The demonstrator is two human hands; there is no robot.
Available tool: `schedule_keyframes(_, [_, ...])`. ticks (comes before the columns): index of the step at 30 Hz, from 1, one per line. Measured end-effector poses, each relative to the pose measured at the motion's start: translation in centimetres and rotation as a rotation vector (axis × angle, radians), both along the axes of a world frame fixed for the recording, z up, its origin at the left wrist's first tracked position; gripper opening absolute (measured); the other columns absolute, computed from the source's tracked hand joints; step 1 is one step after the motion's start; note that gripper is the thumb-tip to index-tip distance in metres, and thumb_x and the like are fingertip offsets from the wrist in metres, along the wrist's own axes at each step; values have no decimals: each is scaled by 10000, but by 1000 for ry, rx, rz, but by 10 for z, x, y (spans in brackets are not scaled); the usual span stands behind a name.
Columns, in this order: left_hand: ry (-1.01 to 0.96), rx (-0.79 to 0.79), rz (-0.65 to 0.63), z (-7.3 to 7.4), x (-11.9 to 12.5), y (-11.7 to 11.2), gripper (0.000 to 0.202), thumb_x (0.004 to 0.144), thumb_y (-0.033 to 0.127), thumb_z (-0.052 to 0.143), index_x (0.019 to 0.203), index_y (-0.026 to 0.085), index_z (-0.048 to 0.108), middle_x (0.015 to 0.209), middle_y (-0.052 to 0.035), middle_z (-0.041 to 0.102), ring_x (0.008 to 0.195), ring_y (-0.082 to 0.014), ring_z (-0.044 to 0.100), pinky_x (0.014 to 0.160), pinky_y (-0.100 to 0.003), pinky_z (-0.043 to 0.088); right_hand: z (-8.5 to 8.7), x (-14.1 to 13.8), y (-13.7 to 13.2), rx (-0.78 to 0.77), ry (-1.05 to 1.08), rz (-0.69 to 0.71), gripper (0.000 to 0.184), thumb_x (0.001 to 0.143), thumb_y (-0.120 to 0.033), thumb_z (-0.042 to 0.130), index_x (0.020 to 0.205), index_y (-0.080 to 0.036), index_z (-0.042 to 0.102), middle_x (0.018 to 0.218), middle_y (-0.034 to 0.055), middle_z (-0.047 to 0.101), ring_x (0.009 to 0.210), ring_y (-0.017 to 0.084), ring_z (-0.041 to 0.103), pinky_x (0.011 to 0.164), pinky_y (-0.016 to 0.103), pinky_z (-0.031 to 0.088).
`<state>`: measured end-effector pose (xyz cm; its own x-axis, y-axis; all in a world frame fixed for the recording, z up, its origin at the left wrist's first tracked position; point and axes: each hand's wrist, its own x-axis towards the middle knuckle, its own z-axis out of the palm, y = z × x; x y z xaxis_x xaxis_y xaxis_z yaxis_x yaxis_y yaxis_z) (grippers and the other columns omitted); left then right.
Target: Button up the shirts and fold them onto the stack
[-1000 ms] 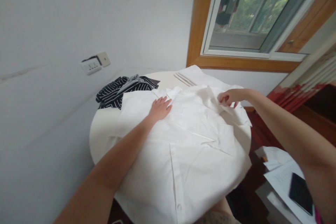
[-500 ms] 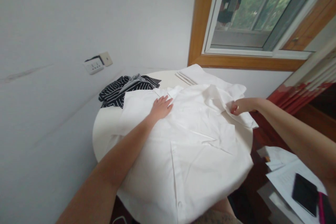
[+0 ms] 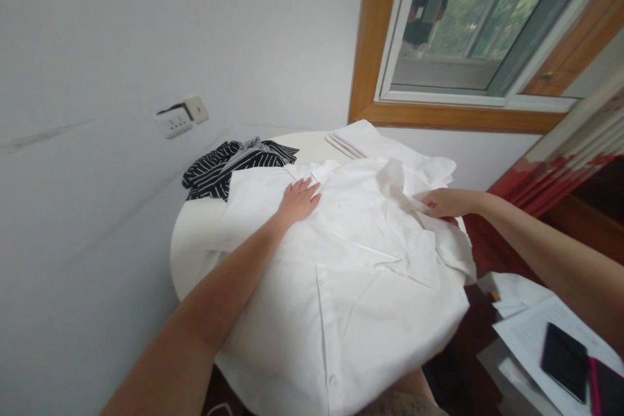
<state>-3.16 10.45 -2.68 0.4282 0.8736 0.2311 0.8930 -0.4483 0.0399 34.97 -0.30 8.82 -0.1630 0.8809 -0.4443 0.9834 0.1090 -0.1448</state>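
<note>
A white button-up shirt (image 3: 385,318) is spread over the round white table (image 3: 190,234), its lower part hanging over the near edge with the button strip downward. My left hand (image 3: 299,200) lies flat on the shirt near its collar, fingers spread. At the right side, my right hand (image 3: 441,203) pinches a fold of the shirt's sleeve, and loose cloth drapes below it over the table's right edge. The fingertips of that hand are partly hidden by cloth.
A black-and-white striped cloth (image 3: 238,166) lies at the table's back left, and folded white cloth (image 3: 363,136) at the back. Walls and a wood-framed window stand behind. Low at the right are papers (image 3: 526,318) with a black phone (image 3: 564,362).
My right hand has shifted slightly left and down with the sleeve fold. The sleeve's loose end now hangs lower at the table's right edge. My left hand has stayed in place.
</note>
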Motion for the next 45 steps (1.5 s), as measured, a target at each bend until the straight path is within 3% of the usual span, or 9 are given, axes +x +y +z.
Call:
schedule_keyframes(4, [-4,-1,-1,0,0,0,520,975,451,295,1436,261,445,1537,-73,372,1414,-289,331,1150,-501,248,39,-5,15,479,-323,-358,243,897,-275,460,835,-137,650,647,135,648,677,260,658,652,329,451])
schedule_keyframes(6, [-7,-2,0,0,0,0,523,973,453,300,1438,261,442,1538,-73,372,1414,-293,329,1150,-500,248,55,-12,22,670,-300,-384,266,910,-292,438,925,-127,646,699,146,671,722,269,664,666,326,446])
schedule_keyframes(9, [-8,-5,4,0,-1,0,523,974,461,294,1438,271,440,1540,-66,369,1413,-293,330,1146,-502,252,62,-27,31,618,-143,-255,282,908,-292,418,940,-137,651,690,108,690,634,218,652,649,289,442])
schedule_keyframes(14, [-5,6,-3,0,-1,0,527,976,458,286,1437,257,443,1539,-76,369,1411,-297,333,1144,-506,253,38,-39,51,646,-38,-303,315,927,-356,412,946,-141,641,652,96,696,646,201,645,661,271,448])
schedule_keyframes(19, [-10,14,-1,0,-1,-1,504,973,449,303,1422,280,460,1530,-62,387,1407,-278,343,1140,-497,266,9,-28,57,273,277,-130,419,887,-581,453,854,-199,621,835,65,728,760,186,654,709,257,462])
schedule_keyframes(24, [-19,6,5,1,0,-3,501,973,450,310,1425,289,452,1535,-54,379,1411,-276,337,1145,-499,257,-10,-3,36,107,260,74,519,747,-698,566,895,-206,642,882,41,703,826,212,614,742,283,442])
schedule_keyframes(33, [-21,5,1,4,0,-5,502,972,434,317,1418,256,465,1527,-75,390,1404,-283,345,1140,-494,267,-16,8,-5,307,40,96,266,842,-458,509,856,-220,627,922,65,686,828,226,601,717,301,406])
schedule_keyframes(40, [-32,186,-32,22,5,-21,481,975,370,328,1426,246,444,1487,-96,443,1379,-271,365,1166,-528,171,37,-54,-48,812,-495,200,197,845,-129,492,959,-215,629,935,98,660,854,246,548,703,352,302])
schedule_keyframes(45, [-134,219,-41,50,-3,-45,463,974,350,341,1404,224,458,1457,-93,479,1347,-249,405,1160,-493,223,19,-127,-76,840,-448,464,274,921,-122,425,836,-197,675,940,131,637,910,264,529,753,400,329])
